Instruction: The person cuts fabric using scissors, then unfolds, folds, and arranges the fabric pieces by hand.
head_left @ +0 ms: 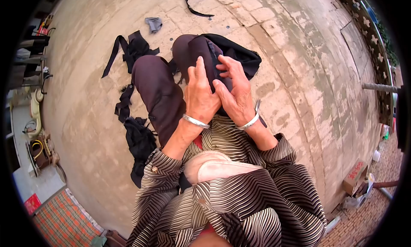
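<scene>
My left hand (201, 97) lies over the dark cloth on my lap, its fingers stretched forward and its thumb hidden. Close beside it, my right hand (236, 91) has its thumb apart from its loosely bent fingers, with dark fabric showing in the gap. The hands nearly touch at the right thumb. A black cloth (239, 54) is draped over the right knee and extends beyond the fingers. By the right wrist a small, thin metal tip (257, 105) sticks out; the rest of it is hidden.
Black cloth scraps (139, 48) and a crumpled black piece (140, 140) lie left of my legs. Farther out are a grey scrap (153, 24) and a black strip (192, 8). A cardboard box (355, 177) stands at the lower right.
</scene>
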The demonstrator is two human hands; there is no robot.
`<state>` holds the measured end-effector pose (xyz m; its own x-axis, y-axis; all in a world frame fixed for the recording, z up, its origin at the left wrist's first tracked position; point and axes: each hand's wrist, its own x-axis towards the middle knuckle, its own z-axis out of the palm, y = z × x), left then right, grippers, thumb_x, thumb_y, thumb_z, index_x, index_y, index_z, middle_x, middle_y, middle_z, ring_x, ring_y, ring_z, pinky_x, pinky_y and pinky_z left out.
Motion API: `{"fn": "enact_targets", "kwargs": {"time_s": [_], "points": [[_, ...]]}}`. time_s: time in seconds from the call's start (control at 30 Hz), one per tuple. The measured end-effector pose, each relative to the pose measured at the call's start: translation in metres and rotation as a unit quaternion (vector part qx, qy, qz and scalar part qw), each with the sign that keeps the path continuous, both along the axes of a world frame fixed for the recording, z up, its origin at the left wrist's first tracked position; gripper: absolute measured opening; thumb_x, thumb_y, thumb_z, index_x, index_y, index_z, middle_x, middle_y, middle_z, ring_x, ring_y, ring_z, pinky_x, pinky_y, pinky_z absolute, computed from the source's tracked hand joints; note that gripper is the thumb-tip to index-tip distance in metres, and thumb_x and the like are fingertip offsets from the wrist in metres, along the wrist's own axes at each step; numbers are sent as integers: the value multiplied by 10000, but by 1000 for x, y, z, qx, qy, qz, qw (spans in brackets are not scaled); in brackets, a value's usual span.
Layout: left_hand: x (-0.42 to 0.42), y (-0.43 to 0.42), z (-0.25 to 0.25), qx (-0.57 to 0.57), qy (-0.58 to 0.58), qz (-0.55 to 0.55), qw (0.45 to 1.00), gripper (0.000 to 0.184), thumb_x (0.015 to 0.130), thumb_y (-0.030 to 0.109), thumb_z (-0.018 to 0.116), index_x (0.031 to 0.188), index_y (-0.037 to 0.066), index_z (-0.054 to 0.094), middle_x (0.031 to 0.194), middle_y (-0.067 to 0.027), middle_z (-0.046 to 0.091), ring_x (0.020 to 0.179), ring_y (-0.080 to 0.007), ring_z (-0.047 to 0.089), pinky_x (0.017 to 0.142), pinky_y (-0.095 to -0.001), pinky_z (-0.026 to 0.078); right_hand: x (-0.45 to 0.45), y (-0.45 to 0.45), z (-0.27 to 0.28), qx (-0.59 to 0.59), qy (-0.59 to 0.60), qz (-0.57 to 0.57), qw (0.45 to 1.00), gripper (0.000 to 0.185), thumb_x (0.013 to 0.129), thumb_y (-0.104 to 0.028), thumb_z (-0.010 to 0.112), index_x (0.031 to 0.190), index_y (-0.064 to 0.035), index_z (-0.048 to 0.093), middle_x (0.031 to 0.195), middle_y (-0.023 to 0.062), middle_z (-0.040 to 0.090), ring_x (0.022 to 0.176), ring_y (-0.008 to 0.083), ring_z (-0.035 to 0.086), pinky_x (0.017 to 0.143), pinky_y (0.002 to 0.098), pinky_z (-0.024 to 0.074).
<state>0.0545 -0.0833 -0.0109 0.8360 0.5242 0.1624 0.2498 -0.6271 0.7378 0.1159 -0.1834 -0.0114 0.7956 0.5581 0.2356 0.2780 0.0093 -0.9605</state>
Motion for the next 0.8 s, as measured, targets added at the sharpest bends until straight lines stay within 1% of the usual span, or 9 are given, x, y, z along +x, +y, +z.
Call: {"fn": "enact_targets", "kwargs": {"time_s": [0.1, 0.2, 0.23, 0.3, 0.33, 0.5, 0.57, 0.7, 0.8], "points": [[0, 6, -11, 16, -18, -25, 999, 652, 782, 98, 648, 1351, -77, 381, 1037, -214, 499, 843, -371, 608, 679, -430, 508, -2, -2, 5, -17, -12, 4, 1000, 536, 816, -75, 639, 1301, 44, 444, 1109, 173, 562, 997, 258, 593, 820, 341, 494], [-7, 18, -16, -101, -67, -75, 990, 418, 875, -44, 510, 1287, -95, 455, 993, -131, 551, 696, -133, 588, 574, -258, 507, 0, -2, 1, -55, 27, -26, 998, 615, 810, -177, 717, 1301, 35, 414, 924, 173, 603, 813, 239, 619, 708, 339, 513], [-7, 20, -17, -101, -66, -75, 990, 418, 875, -44, 510, 1287, -95, 455, 993, -131, 551, 696, -133, 588, 574, -258, 507, 1, -4, -2, -55, 28, -26, 998, 615, 810, -177, 717, 1301, 35, 414, 924, 173, 603, 813, 239, 619, 708, 339, 513], [-8, 23, -18, -315, -99, -38, 943, 388, 899, -53, 468, 1286, -83, 461, 1032, -119, 559, 655, -100, 584, 557, -220, 525, 0, -8, -1, -131, 49, -33, 990, 615, 802, -194, 728, 1284, 27, 416, 821, 139, 608, 695, 212, 620, 628, 344, 508], [-7, 26, -17, -322, -97, -28, 941, 357, 903, -46, 484, 1259, -80, 479, 1019, -103, 570, 648, -90, 580, 574, -213, 539, -1, -9, -1, -141, 45, -34, 988, 627, 772, -185, 742, 1268, 23, 420, 744, 100, 594, 605, 193, 594, 585, 347, 495], [5, 37, -25, -277, -55, 50, 958, 375, 833, 8, 659, 1174, -73, 524, 907, -72, 592, 638, -84, 573, 565, -230, 528, 2, -8, -12, -178, 37, -23, 983, 617, 708, -116, 740, 1233, 7, 440, 721, 89, 567, 587, 207, 573, 568, 326, 473], [8, 44, -37, -33, -51, 74, 995, 454, 768, 100, 761, 1134, -70, 554, 874, -77, 602, 636, -103, 585, 582, -260, 520, 6, -10, -18, -158, 59, -19, 986, 585, 700, -92, 732, 1207, -2, 456, 712, 93, 563, 599, 223, 583, 571, 327, 469], [17, 45, -29, -84, 24, 93, 992, 508, 702, 203, 826, 1060, -77, 598, 799, -100, 652, 688, -151, 627, 638, -273, 523, 9, -11, -22, -185, 62, -36, 980, 533, 736, -45, 719, 1197, 28, 462, 706, 54, 551, 562, 144, 518, 538, 279, 444], [23, 44, -31, -76, 27, 103, 991, 510, 692, 231, 835, 1031, -81, 618, 824, -124, 677, 709, -156, 635, 658, -286, 528, 9, -12, -22, -251, -16, -61, 966, 517, 688, -223, 737, 1089, 8, 507, 876, 147, 558, 796, 313, 591, 702, 408, 488]]}}
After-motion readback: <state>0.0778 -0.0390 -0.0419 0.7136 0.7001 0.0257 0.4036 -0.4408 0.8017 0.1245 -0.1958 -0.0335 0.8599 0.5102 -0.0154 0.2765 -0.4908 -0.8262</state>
